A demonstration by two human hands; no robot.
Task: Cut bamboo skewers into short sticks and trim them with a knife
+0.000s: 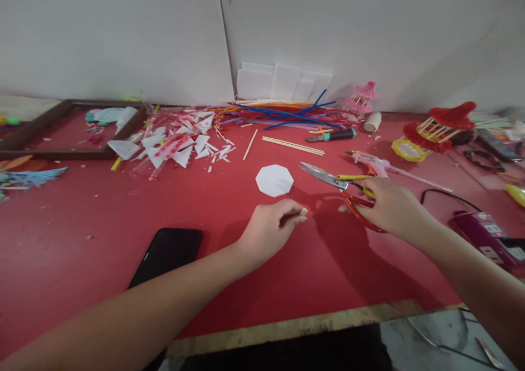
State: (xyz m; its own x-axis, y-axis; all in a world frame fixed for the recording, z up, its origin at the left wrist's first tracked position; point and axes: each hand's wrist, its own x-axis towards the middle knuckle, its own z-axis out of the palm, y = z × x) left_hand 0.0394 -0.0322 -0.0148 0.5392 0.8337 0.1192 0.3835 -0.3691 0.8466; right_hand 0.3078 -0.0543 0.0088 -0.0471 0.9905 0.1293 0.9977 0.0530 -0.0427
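My left hand point(273, 226) rests on the red table point(82, 229), fingers pinched on a short bit of wooden stick point(303, 212). My right hand point(389, 207) lies over the red handles of a pair of scissors point(328, 177), whose blades point left and lie flat on the table. A yellow stick point(353, 177) crosses the scissors by my right fingers. A white octagonal paper piece point(274, 180) lies just beyond my left hand, touching neither hand.
A black phone point(168, 255) lies near my left forearm. A pink glue gun point(371, 163), wooden sticks point(292, 145), coloured pipe cleaners point(283, 114), paper scraps point(176, 141), a wooden frame point(53, 152) and small red and pink pavilion models point(437, 128) crowd the back. A purple device point(488, 240) sits at right.
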